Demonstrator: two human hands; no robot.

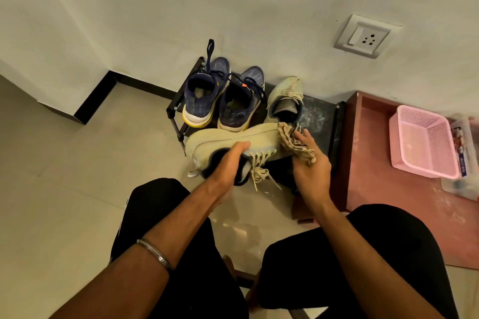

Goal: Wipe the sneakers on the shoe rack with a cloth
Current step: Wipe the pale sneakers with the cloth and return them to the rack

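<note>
- The beige sneaker point(228, 141) sits in front of the shoe rack point(318, 114), lifted clear of its top shelf and turned on its side, sole toward the rack.
- The left hand point(229, 163) reaches into the shoe's opening, fingers curled over the collar; that grip holds the shoe up.
- The right hand point(309, 160) holds the cloth point(298, 145) bunched under its fingers and presses it against the sneaker's toe end.
- By my read the shoe is light and its knit upper soft, so it gives under pressure; bracing from inside the collar is the sensible hold. Its loose laces point(259, 172) dangle and could snag.
- The cloth looks limp and frayed, easy to wad.
- On the rack, behind the held shoe, sit two navy sneakers point(223, 96) and the matching beige sneaker point(286, 97), just beside them.
- The rack's dark shelf looks dusty and stands against a pale wall on a tiled floor.
- Right of the rack, a pink basket point(425, 140) rests on a reddish low unit.
</note>
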